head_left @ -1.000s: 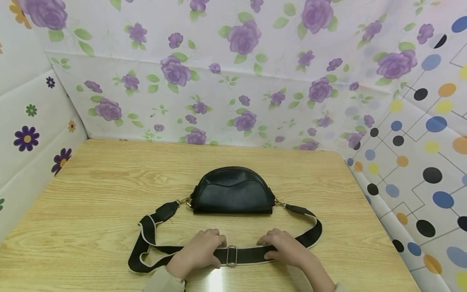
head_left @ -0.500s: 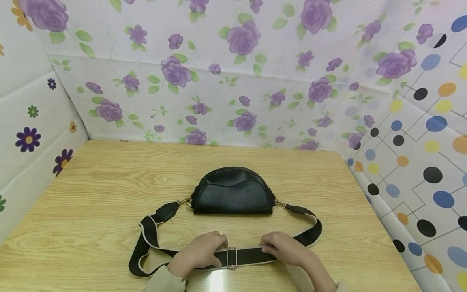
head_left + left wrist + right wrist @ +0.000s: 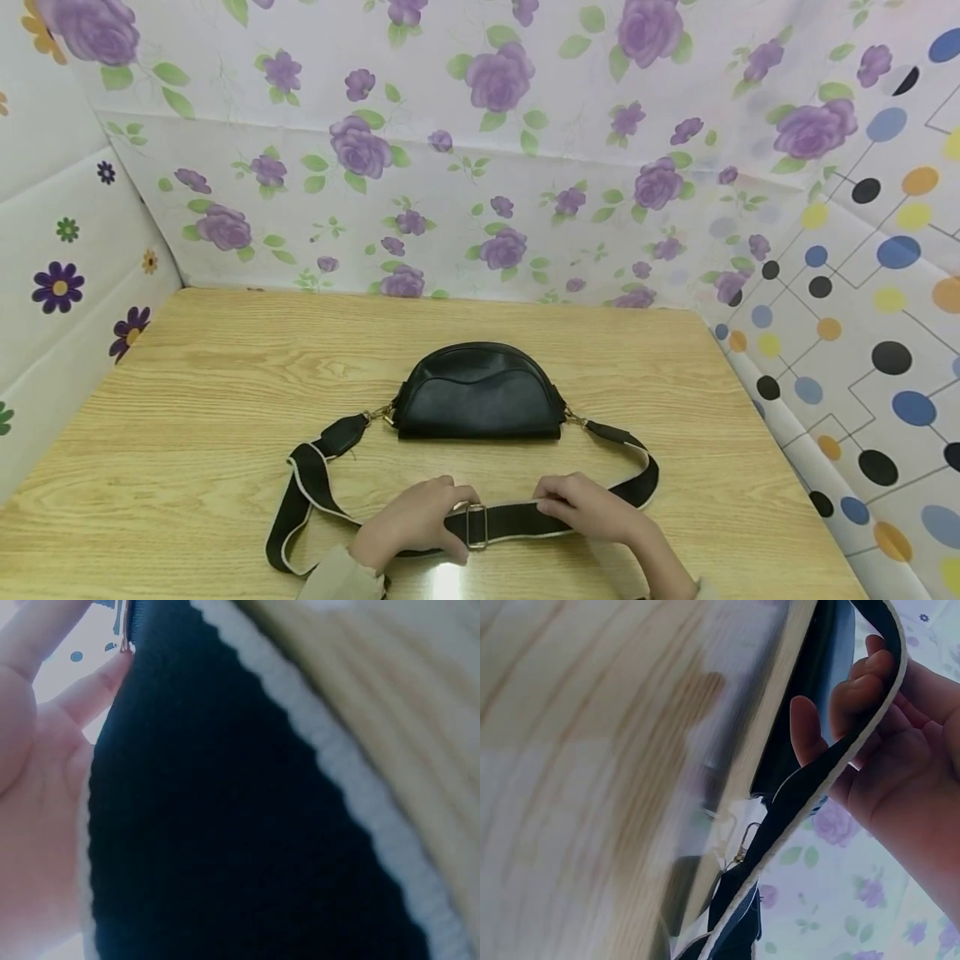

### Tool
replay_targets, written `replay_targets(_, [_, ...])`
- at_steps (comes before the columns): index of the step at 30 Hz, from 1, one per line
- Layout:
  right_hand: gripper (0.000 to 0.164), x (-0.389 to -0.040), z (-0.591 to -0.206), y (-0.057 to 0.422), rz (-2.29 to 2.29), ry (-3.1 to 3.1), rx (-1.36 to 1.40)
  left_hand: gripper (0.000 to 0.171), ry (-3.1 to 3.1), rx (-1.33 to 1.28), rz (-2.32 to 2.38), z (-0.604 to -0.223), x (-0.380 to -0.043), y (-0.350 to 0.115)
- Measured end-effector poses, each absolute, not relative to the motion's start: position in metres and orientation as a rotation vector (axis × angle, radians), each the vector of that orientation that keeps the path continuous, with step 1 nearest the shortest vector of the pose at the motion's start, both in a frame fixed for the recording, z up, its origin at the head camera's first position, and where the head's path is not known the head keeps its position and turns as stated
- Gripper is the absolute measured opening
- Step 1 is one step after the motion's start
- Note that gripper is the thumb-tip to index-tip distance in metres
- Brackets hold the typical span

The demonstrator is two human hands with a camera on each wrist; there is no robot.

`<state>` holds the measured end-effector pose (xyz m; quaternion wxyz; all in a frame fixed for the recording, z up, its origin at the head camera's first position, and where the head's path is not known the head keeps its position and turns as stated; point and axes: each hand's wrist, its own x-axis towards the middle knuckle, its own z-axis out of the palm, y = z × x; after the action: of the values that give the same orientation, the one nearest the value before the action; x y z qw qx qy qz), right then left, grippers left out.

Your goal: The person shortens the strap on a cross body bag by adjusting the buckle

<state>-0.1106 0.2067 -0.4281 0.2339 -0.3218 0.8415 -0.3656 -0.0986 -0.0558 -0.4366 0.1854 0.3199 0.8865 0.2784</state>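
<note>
Between the table (image 3: 247, 358)'s side edges, one strap (image 3: 513, 521) is held by one half-curled left hand (image 3: 420, 521) and one curled right hand (image 3: 588, 507).

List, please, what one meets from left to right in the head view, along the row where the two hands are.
Strap's left loop → left hand → metal slider → right hand → strap's right bend → dotted wall covering.

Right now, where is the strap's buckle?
The buckle is at the head view's lower middle, on the strap between the right hand and nearer left hand.
</note>
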Motion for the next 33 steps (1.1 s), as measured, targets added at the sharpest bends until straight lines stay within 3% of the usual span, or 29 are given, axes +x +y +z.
replay_targets(9, [0.014,-0.1157,-0.4251,0.2049,-1.111,2.258,-0.874,0.047,2.463,0.863,0.863,-0.4348,-0.0978,-0.0529])
replay_targets(33, [0.014,-0.1164,-0.4287,0.2115,-1.173,2.227,-0.829,0.009,2.389,0.872,1.008,-0.4381,-0.0995,-0.052])
